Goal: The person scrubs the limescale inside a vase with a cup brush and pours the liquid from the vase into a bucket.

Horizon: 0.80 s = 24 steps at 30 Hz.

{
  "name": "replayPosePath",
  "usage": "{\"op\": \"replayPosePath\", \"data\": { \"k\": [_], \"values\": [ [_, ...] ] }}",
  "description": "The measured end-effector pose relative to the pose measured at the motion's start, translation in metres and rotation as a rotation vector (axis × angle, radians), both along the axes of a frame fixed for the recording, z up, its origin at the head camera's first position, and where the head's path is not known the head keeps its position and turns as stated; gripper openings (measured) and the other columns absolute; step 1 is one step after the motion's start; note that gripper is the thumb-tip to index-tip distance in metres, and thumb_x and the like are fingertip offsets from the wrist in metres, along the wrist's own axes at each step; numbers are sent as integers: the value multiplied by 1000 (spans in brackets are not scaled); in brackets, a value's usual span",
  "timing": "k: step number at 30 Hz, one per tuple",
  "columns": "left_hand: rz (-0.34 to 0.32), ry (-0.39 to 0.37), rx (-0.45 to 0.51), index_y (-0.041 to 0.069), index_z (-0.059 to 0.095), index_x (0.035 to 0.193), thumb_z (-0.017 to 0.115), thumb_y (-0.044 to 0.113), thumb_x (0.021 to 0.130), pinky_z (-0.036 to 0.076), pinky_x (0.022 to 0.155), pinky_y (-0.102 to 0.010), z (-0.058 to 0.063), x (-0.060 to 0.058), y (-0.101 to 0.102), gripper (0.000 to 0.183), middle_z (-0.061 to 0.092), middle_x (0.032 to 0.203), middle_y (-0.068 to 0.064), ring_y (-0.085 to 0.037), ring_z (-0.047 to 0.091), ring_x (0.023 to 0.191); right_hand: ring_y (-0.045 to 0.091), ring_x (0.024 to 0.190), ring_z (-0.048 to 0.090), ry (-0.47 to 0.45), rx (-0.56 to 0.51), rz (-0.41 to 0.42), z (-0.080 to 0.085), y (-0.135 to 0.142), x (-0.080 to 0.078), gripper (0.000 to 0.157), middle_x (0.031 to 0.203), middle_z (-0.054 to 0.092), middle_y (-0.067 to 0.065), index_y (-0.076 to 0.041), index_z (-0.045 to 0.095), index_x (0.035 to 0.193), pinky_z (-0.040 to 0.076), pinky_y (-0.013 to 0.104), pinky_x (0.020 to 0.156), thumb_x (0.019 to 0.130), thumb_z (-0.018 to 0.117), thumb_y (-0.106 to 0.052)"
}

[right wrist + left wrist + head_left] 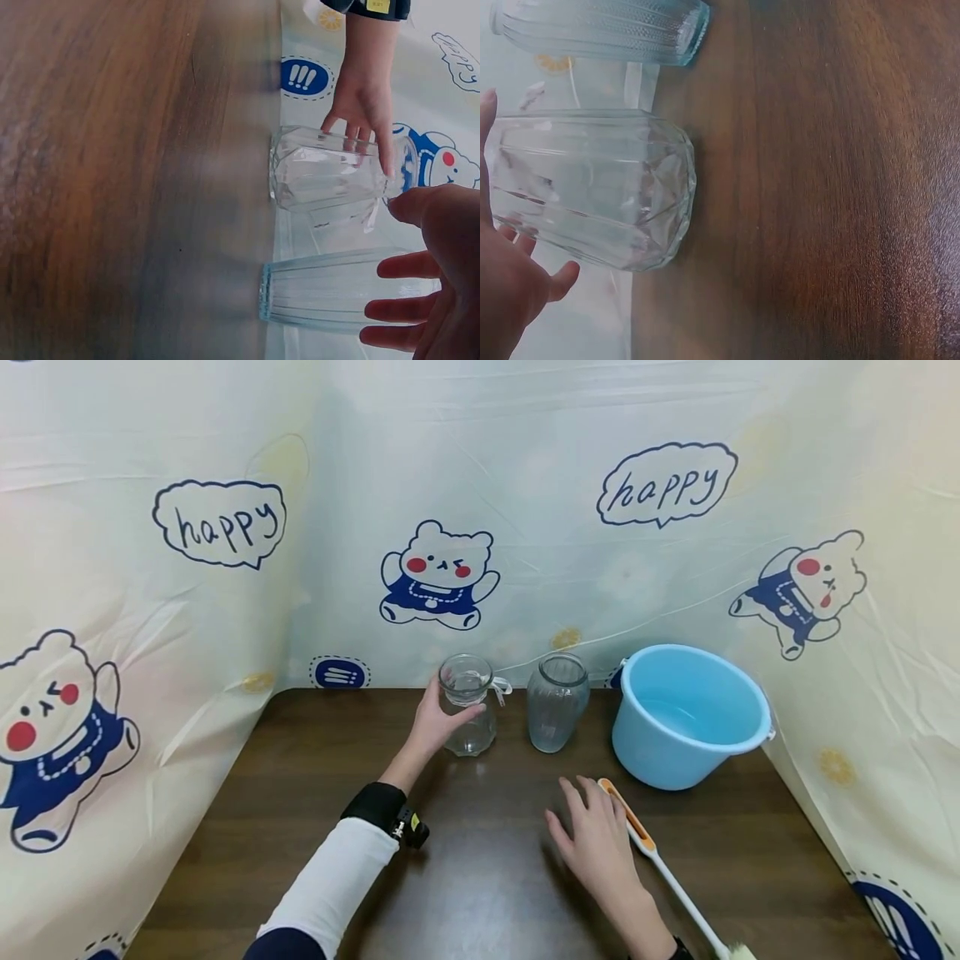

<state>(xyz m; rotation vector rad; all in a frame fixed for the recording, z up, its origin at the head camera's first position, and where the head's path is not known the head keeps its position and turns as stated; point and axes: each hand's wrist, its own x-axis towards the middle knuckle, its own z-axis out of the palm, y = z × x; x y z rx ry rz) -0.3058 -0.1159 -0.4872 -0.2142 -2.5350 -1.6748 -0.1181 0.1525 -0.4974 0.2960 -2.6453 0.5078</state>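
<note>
A clear glass vase (471, 731) with a white ribbon at its neck stands upright at the back of the table. My left hand (442, 720) holds it near the neck, thumb in front and fingers behind, seen also in the right wrist view. Just right of it stands a bluish ribbed glass vase (553, 710), untouched. My right hand (597, 843) holds nothing, its fingers spread above the table in front of the bluish vase. Beside that hand lies a long-handled brush (678, 881) with a white and orange handle; its bristles are mostly cut off by the frame.
A light blue bucket (652, 747) stands at the back right, to the right of the bluish vase. Behind the dark wooden table (480, 868) hangs a pale printed curtain (555, 468) with bear drawings, which also covers both sides.
</note>
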Motion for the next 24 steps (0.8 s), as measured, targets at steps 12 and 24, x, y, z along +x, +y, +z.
{"op": "replayPosePath", "data": {
  "k": [12, 24],
  "values": [
    [-9, 34, 33, 12, 34, 159, 84, 42, 87, 29, 121, -58, -8, -8, 4, 94, 45, 158, -11, -32, 38, 148, 46, 121, 58, -18, 14, -18, -3, 2, -2, 50, 134, 60, 25, -4, 67, 134, 45, 67, 99, 93, 79, -31],
    [-20, 27, 36, 13, 33, 161, 85, 43, 87, 27, 122, -57, -8, -7, 2, 95, 45, 159, -9, -30, 36, 150, 46, 123, 58, -25, 15, -15, -6, 2, -2, 48, 133, 60, 26, -4, 67, 132, 46, 66, 98, 93, 78, -30]
  ]
}}
